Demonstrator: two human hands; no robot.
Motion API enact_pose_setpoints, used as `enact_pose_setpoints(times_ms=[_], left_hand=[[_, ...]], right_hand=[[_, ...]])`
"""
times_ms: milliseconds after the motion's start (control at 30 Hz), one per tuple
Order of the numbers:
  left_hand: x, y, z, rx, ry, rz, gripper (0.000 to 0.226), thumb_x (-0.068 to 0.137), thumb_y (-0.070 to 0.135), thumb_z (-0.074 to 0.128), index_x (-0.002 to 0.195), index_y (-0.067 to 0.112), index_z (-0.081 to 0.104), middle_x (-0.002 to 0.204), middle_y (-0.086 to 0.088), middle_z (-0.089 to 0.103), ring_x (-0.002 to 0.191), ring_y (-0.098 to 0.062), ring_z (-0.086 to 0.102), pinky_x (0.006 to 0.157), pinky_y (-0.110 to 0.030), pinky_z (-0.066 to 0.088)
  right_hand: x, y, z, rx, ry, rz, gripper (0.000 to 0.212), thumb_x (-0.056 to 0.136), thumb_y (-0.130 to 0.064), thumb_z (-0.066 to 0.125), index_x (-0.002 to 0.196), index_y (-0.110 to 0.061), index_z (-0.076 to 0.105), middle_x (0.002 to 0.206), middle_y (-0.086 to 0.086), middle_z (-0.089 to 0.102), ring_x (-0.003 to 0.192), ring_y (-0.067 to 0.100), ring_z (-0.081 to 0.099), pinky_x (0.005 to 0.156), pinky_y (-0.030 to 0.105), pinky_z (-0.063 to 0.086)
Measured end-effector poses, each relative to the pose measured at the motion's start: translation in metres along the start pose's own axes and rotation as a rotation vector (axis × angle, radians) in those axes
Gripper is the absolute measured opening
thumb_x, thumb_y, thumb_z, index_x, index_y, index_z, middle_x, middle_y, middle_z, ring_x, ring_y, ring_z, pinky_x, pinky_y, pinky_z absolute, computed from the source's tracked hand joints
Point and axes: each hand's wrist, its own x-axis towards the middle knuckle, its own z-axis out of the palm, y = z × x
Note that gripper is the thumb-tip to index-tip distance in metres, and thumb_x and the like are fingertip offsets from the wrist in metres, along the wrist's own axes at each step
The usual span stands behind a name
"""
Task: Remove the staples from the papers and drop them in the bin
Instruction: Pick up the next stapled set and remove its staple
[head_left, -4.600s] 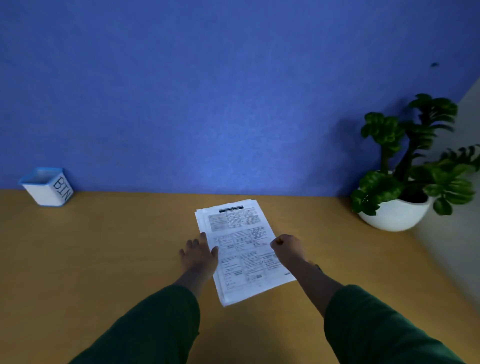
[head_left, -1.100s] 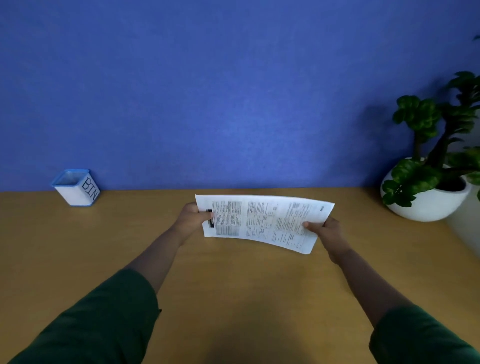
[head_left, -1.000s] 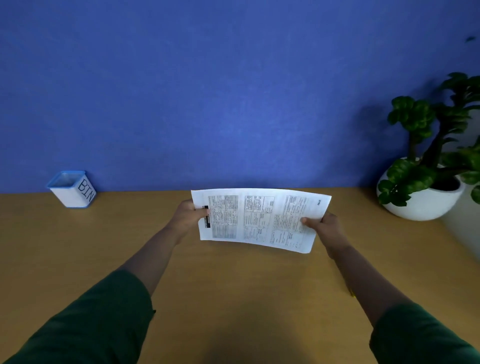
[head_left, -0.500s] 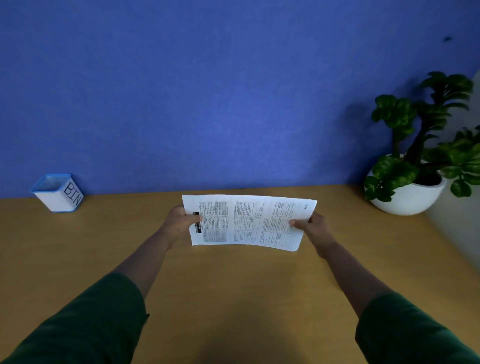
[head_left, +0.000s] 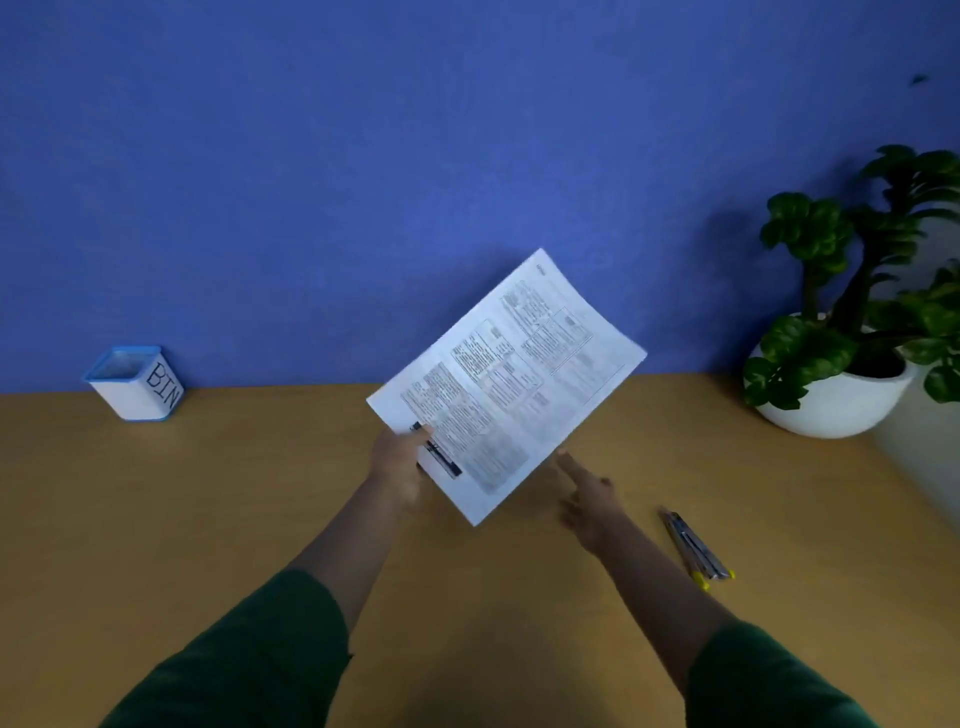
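Barely begun: papers (head_left: 506, 387) pinched aloft in left hand (head_left: 397, 460), right hand (head_left: 584, 496) open, empty; staples unpulled, bin (head_left: 134, 382) waiting.

This looks like an office desk setup. A plain wooden tabletop (head_left: 156, 519) runs up against a blue wall (head_left: 363, 156) with a soft, fabric-like face, much like a cubicle partition. At the far left of the tabletop stands a small white container with a blue rim, hand-lettered "BIN" (head_left: 136, 383). At the far right sits a leafy green plant in a round white pot (head_left: 831, 400), the usual desk decoration. Printed papers (head_left: 509, 384) covered in text and tables, and a slim metal tool with yellow tips (head_left: 696, 552) lying on the wood, fit paperwork.
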Motion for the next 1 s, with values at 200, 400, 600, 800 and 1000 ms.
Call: enact_pose_setpoints(times_ms=[200, 400, 600, 800, 1000], left_hand=[[-0.013, -0.04, 0.011, -0.053, 0.074, -0.139, 0.019, 0.089, -0.003, 0.056, 0.102, 0.01, 0.06, 0.099, -0.006, 0.064, 0.086, -0.023, 0.062, 0.071, -0.038, 0.052], [-0.01, -0.045, 0.008, -0.025, 0.185, -0.153, 0.021, 0.088, -0.001, 0.057, 0.106, 0.011, 0.058, 0.106, -0.009, 0.061, 0.097, -0.028, 0.058, 0.093, -0.048, 0.05], [-0.007, -0.041, 0.003, -0.094, 0.039, -0.167, 0.029, 0.085, -0.004, 0.06, 0.109, 0.012, 0.058, 0.1, -0.005, 0.065, 0.092, -0.025, 0.062, 0.081, -0.043, 0.052], [0.006, -0.008, -0.025, 0.169, -0.086, -0.043, 0.022, 0.081, 0.0, 0.066, 0.101, 0.008, 0.061, 0.101, -0.013, 0.067, 0.079, -0.02, 0.068, 0.072, -0.031, 0.057], [-0.002, 0.025, -0.004, 0.451, -0.255, 0.203, 0.03, 0.074, -0.003, 0.073, 0.102, 0.005, 0.069, 0.096, -0.006, 0.07, 0.077, -0.011, 0.069, 0.065, -0.017, 0.056]], right_hand=[[-0.002, 0.001, 0.016, 0.292, -0.435, -0.112, 0.042, 0.089, -0.046, 0.048, 0.112, -0.013, 0.061, 0.118, 0.017, 0.061, 0.108, 0.037, 0.059, 0.095, 0.057, 0.045], [-0.001, 0.001, 0.01, 0.274, -0.434, -0.141, 0.071, 0.084, -0.071, 0.027, 0.127, -0.02, 0.054, 0.12, 0.008, 0.065, 0.111, 0.028, 0.06, 0.093, 0.047, 0.049], [-0.005, -0.005, 0.018, -0.175, -0.177, -0.299, 0.03, 0.09, -0.008, 0.056, 0.12, -0.007, 0.054, 0.108, 0.012, 0.066, 0.099, 0.029, 0.064, 0.082, 0.044, 0.055], [-0.001, -0.026, 0.009, -0.235, -0.164, -0.465, 0.023, 0.089, -0.008, 0.057, 0.11, -0.016, 0.058, 0.1, -0.003, 0.065, 0.086, 0.008, 0.063, 0.066, 0.02, 0.05], [-0.004, -0.026, 0.019, -0.296, -0.222, -0.506, 0.019, 0.089, -0.009, 0.056, 0.106, -0.018, 0.058, 0.09, -0.011, 0.064, 0.08, 0.002, 0.061, 0.055, 0.01, 0.05]])
